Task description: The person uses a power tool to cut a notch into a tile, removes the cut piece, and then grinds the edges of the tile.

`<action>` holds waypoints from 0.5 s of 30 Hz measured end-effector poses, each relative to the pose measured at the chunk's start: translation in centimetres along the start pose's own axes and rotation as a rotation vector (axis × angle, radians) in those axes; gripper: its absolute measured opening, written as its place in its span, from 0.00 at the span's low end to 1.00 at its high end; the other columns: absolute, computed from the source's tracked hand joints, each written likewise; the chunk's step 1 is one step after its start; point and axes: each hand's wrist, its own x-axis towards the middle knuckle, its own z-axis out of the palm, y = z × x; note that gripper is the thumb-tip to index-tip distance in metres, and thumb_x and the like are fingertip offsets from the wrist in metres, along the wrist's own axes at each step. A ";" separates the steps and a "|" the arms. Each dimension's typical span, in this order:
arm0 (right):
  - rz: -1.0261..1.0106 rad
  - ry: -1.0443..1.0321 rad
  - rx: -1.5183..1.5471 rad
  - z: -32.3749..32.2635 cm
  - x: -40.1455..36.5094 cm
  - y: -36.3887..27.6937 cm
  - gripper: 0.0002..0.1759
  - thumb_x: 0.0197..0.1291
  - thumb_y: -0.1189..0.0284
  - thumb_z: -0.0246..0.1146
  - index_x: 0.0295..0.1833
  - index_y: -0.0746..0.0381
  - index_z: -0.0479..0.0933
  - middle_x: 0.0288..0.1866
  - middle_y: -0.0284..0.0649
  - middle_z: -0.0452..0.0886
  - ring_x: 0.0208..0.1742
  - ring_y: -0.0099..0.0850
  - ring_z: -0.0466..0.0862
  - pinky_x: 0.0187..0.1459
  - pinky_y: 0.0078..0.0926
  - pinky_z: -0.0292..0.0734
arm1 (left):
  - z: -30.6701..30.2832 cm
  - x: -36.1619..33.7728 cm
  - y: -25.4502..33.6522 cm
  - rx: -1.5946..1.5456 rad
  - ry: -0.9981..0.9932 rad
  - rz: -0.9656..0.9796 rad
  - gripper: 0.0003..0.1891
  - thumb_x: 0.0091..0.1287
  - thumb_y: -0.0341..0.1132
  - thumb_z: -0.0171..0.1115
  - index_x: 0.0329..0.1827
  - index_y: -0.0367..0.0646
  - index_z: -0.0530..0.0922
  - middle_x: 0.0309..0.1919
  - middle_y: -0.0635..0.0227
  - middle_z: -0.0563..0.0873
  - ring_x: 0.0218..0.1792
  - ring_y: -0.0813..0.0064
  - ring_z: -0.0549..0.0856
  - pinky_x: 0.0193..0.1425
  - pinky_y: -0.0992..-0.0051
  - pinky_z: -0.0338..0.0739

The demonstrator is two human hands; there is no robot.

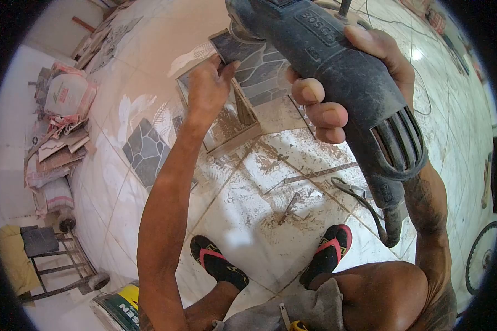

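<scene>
My right hand point(392, 63) is wrapped round the body of a dusty dark angle grinder point(350, 77), which is raised in front of me. Its disc end point(243, 32) is over the top corner of a grey stone-patterned tile point(264, 71). My left hand point(207, 91) is closed at that tile's left edge, thumb and fingers pinching it. Under the left hand lies a shallow brown box-like frame point(234, 142), dusty inside. The grinder's front is partly cut off by the top of the view.
Another stone-patterned tile point(144, 148) lies left of my forearm. A long thin strip point(320, 173) and debris lie on the dusty floor point(232, 207). The grinder's cord point(370, 207) loops near my right foot. Sacks and scraps point(66, 94) line the left wall; a bucket point(116, 309) stands lower left.
</scene>
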 end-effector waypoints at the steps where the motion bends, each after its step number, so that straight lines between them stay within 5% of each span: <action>1: 0.002 0.003 0.009 0.0 0.0 0.0 0.41 0.65 0.48 0.56 0.55 0.83 0.65 0.35 0.50 0.77 0.21 0.27 0.81 0.20 0.26 0.80 | -0.1 0.0 0.1 0.010 -0.009 -0.020 0.12 0.68 0.31 0.66 0.49 0.33 0.82 0.35 0.47 0.88 0.35 0.56 0.88 0.43 0.66 0.79; 15: 0.065 0.000 0.095 -0.1 -0.1 -1.0 0.42 0.66 0.49 0.56 0.59 0.84 0.61 0.37 0.50 0.75 0.22 0.28 0.79 0.21 0.29 0.78 | 0.5 -0.1 -0.9 -0.019 0.024 -0.033 0.10 0.67 0.33 0.67 0.44 0.34 0.83 0.26 0.52 0.84 0.25 0.62 0.81 0.37 0.67 0.76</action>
